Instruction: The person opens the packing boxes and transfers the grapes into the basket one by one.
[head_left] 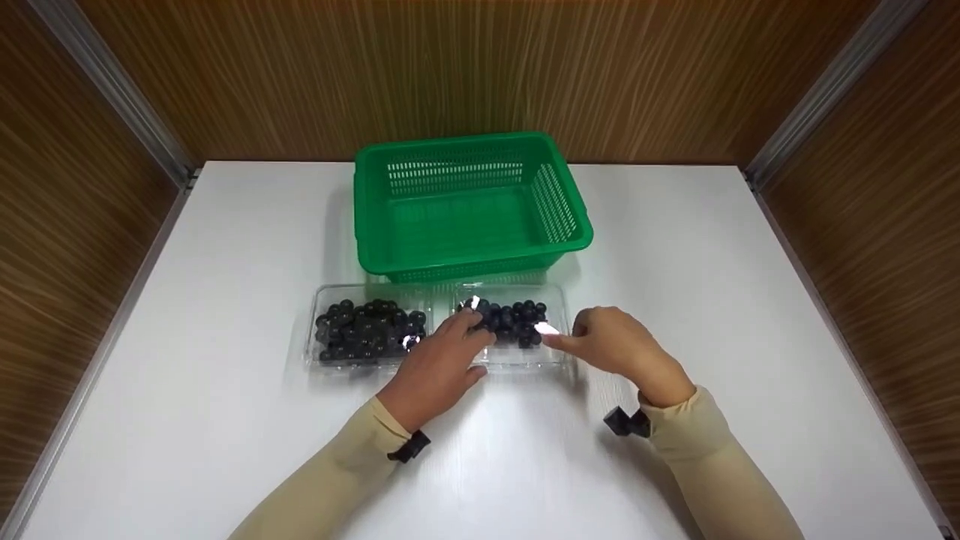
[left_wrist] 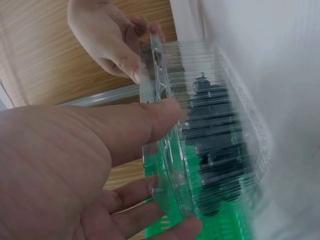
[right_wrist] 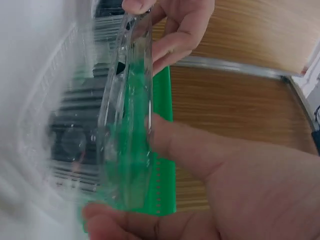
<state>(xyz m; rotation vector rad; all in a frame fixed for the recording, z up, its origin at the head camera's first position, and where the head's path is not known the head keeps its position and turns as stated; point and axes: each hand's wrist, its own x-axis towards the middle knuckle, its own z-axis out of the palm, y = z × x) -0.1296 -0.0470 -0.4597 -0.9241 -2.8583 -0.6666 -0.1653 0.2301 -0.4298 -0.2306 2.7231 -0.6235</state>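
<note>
Two clear plastic clamshell boxes of dark round fruit, like black grapes, lie side by side on the table. My left hand (head_left: 442, 365) rests at the near left part of the right box (head_left: 556, 356), fingers spread over its lid and thumb against the front rim. The lid (left_wrist: 146, 90) lies over the box. At the right end, my right hand (head_left: 619, 345) pinches the box's edge, thumb on the lid and fingers down by the side wall. Dark fruit (head_left: 510, 319) shows through the plastic. Beside my left wrist is the left box (head_left: 367, 330), full of fruit.
A green plastic basket (head_left: 472, 265) with slotted sides stands right behind the boxes, with nothing in it. Wood-grain panels (head_left: 465, 75) wall the white table (head_left: 225, 420) at the back and both sides.
</note>
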